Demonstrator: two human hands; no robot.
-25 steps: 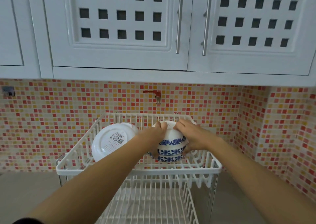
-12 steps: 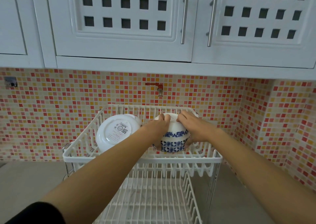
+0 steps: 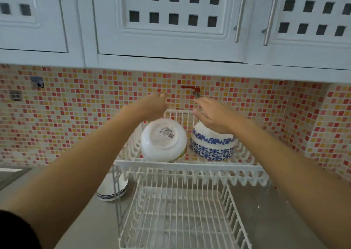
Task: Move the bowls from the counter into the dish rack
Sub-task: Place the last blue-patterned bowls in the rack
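Observation:
A white two-tier dish rack (image 3: 190, 165) stands on the counter. In its upper tier a plain white bowl (image 3: 163, 142) leans on its side with its labelled base facing me. To its right, blue-patterned bowls (image 3: 212, 144) sit upside down as a stack. My left hand (image 3: 155, 106) hovers above the white bowl, empty, fingers loosely spread. My right hand (image 3: 210, 113) is just above the blue-patterned stack with fingers apart, holding nothing. Another white bowl with a blue rim band (image 3: 112, 189) rests on the counter left of the rack, partly behind its frame.
The rack's lower tier (image 3: 178, 216) holds nothing. White cabinets (image 3: 171, 20) hang low overhead. A red tap (image 3: 191, 90) sticks out of the mosaic wall behind the rack. The right tiled wall (image 3: 322, 127) is close. A sink edge (image 3: 11, 174) shows at far left.
Both hands have let go of the blue-patterned bowl, which now sits in the upper tier, and lifted off it. The view has shifted down and right, revealing a bowl on the counter.

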